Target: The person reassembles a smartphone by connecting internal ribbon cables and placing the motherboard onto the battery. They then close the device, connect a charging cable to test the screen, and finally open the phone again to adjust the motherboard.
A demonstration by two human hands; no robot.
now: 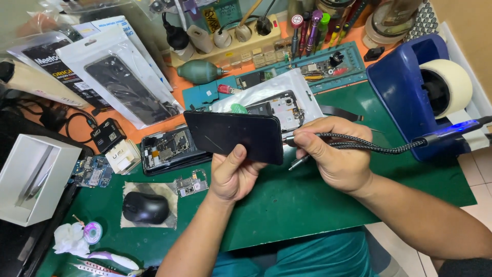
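The black smartphone (pixel 233 136) is held above the middle of the green worktop mat (pixel 318 205), lying almost flat with its dark screen up, and a thin light scratch line shows on the glass. The left hand (pixel 233 177) holds it from below, the thumb pressed on the lower edge of the screen and the fingers hidden under the body. The right hand (pixel 333 154) is closed around the plug end of a braided grey cable (pixel 379 146), thumb and forefinger pinching it at the phone's right short edge, where the plug touches the phone. The cable runs right toward the blue tape dispenser (pixel 405 87) at the right edge of the worktop. Just behind the phone lies an opened phone (pixel 166 149) with bare circuit parts, and a black mouse (pixel 145 208) rests on a cloth near the front left corner.
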